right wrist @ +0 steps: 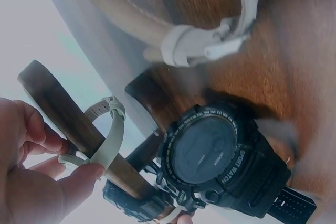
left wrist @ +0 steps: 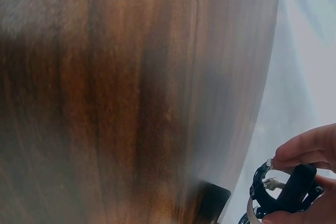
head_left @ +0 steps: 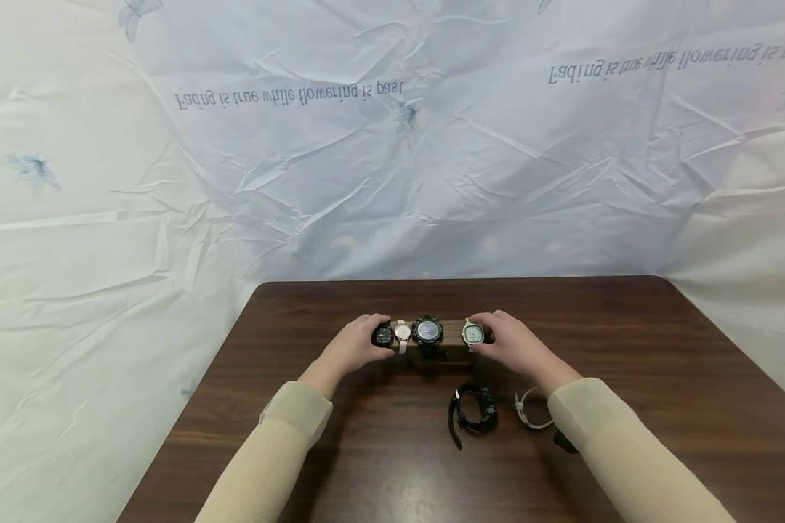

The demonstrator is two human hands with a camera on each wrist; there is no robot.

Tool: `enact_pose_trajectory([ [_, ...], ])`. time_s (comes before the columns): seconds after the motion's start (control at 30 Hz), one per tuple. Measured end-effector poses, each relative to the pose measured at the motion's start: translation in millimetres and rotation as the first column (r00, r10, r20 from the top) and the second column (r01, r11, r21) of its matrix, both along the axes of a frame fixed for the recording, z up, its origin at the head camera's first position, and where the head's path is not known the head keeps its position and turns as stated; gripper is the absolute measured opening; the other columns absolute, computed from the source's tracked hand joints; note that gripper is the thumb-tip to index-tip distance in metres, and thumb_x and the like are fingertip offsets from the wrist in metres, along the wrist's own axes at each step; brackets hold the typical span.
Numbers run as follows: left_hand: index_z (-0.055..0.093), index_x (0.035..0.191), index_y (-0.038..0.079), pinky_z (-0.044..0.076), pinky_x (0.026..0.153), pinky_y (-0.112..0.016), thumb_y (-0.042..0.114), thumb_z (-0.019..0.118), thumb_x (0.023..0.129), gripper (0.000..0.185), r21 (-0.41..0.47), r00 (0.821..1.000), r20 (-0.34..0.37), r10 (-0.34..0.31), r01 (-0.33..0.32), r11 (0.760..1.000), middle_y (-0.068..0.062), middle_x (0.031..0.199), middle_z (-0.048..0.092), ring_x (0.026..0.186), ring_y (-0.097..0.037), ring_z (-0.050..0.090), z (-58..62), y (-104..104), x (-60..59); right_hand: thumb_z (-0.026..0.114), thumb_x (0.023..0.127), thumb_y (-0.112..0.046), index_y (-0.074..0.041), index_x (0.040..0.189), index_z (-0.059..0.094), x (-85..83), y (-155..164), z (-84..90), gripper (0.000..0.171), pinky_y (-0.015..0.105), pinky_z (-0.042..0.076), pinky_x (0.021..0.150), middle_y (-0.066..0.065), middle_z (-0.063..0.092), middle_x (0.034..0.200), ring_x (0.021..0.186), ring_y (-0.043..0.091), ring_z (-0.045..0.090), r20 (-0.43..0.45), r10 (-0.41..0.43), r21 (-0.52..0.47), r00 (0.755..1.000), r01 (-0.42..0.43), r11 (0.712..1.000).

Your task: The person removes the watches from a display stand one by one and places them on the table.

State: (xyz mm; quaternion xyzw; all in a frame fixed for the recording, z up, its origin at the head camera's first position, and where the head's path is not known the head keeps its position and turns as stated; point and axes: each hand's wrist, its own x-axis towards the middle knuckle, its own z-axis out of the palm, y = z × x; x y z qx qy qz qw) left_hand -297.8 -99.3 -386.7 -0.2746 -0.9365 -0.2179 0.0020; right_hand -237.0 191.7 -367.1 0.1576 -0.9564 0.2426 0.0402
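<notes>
Stand (head_left: 453, 332): dark wooden bar on the table (head_left: 628, 341), mid-depth, held at both ends. Carries four watches in a row.

- Small black watch (head_left: 383, 335), far left end. Left hand (head_left: 356, 347) curls its fingers around this end; in the left wrist view the fingertips (left wrist: 307, 148) pinch a black strap and buckle, with most of the hand cut off by the frame edge.
- White round watch (head_left: 402, 333), just beside the black one; its strap hangs down the front of the bar.
- Big black watch (head_left: 428, 330), centre. The right wrist view shows it close, reading "SPORT WATCH" on the bezel; its dial is dark and unreadable.
- Pale square watch (head_left: 474, 333), right end. Right hand (head_left: 513, 344) grips the bar here, thumb below and fingers (right wrist: 39, 135) behind the pale strap (right wrist: 107, 140). The bar's right tip is covered by the hand in the head view.

Loose on the table, nearer the person:
- Black watch (head_left: 474, 414), lying on its side with the strap curled.
- White strap (head_left: 530, 410), partly hidden under the right sleeve (head_left: 615, 450); whether it carries a dial cannot be told.
- Small dark item (head_left: 565, 441) at the sleeve's edge, mostly hidden, unidentifiable.

Backdrop: crumpled pale sheet (head_left: 392, 145) with mirrored printed lettering. Left wrist view is mostly blurred tabletop.
</notes>
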Motion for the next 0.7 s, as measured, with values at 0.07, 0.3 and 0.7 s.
enact_pose_trajectory([
  [0.07, 0.042, 0.127, 0.016, 0.043, 0.074, -0.034, 0.038, 0.068, 0.072, 0.065, 0.0, 1.0, -0.012, 0.001, -0.001, 1.0, -0.007, 0.114, 0.049, 0.095, -0.019, 0.05, 0.1, -0.2, 0.1, 0.065, 0.078, -0.021, -0.011, 0.122, 0.048, 0.3, 2.8, -0.7, 0.048, 0.03, 0.039, 0.061, 0.004, 0.047, 0.093, 0.077, 0.016, 0.046, 0.005, -0.008, -0.001, 1.0, 0.008, 1.0],
  [0.3, 0.043, 0.126, 0.014, 0.042, 0.077, -0.035, 0.037, 0.068, 0.072, 0.064, 0.005, 1.0, -0.024, -0.002, 0.002, 1.0, -0.007, 0.115, 0.049, 0.098, -0.02, 0.05, -0.5, -0.7, -0.1, 0.065, 0.078, -0.021, -0.01, 0.122, 0.048, 1.8, 11.0, -1.5, 0.048, 0.03, 0.039, 0.061, 0.003, 0.047, 0.092, 0.076, 0.014, 0.045, 0.011, -0.022, -0.006, 1.0, 0.022, 1.0],
  [0.7, 0.043, 0.127, 0.014, 0.042, 0.077, -0.034, 0.038, 0.068, 0.072, 0.065, 0.008, 1.0, -0.015, -0.005, 0.005, 1.0, -0.006, 0.115, 0.049, 0.098, -0.018, 0.05, -1.1, 0.3, -2.1, 0.064, 0.079, -0.022, -0.011, 0.123, 0.047, 6.4, 30.6, -3.6, 0.049, 0.029, 0.039, 0.06, 0.004, 0.047, 0.092, 0.076, 0.015, 0.046, 0.025, -0.048, -0.029, 0.999, 0.049, 0.998],
])
